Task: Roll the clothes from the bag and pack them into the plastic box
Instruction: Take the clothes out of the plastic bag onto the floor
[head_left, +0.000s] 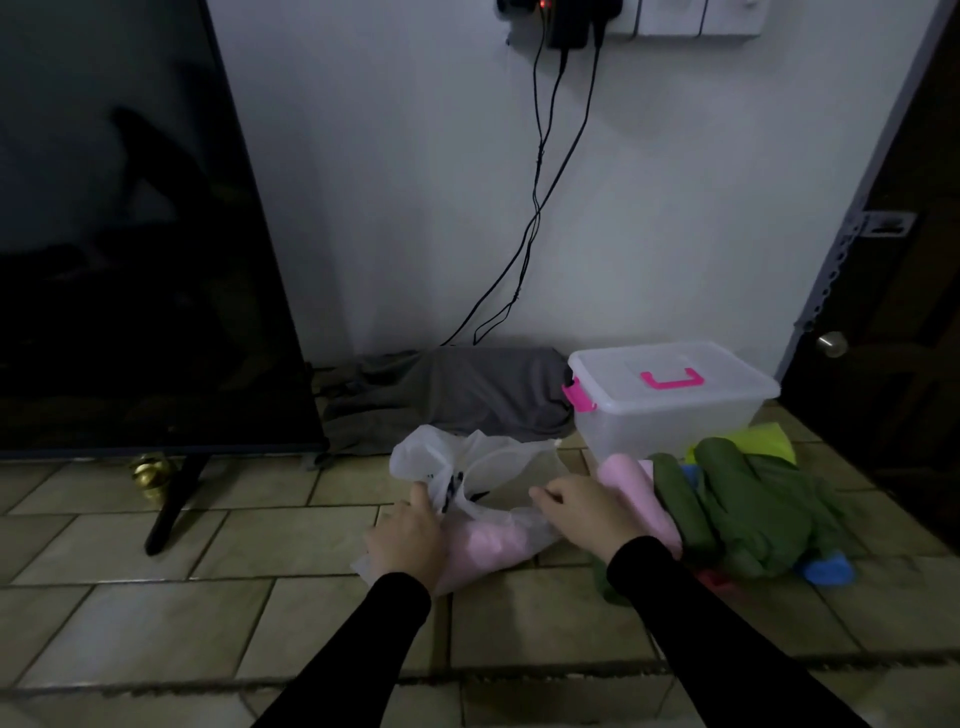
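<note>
A thin white plastic bag (483, 467) lies on the tiled floor with a pink garment (488, 543) showing through its near end. My left hand (408, 538) grips the bag's left side near its opening. My right hand (582, 512) rests on the bag's right edge, fingers bent over the plastic. Right of the bag lies a heap of clothes: a pink piece (631, 486), a dark green garment (748, 512), a yellow-green one (763, 439) and a blue one (826, 569). Behind the heap stands the clear plastic box (670, 415), lid shut, with pink handle and latch.
A large dark TV (135, 234) on a black foot (171, 504) fills the left. A grey cloth bundle (452, 397) lies against the wall, with black cables (540, 171) hanging from a wall socket above. A brass object (150, 475) sits under the TV. A dark door (904, 312) stands at right.
</note>
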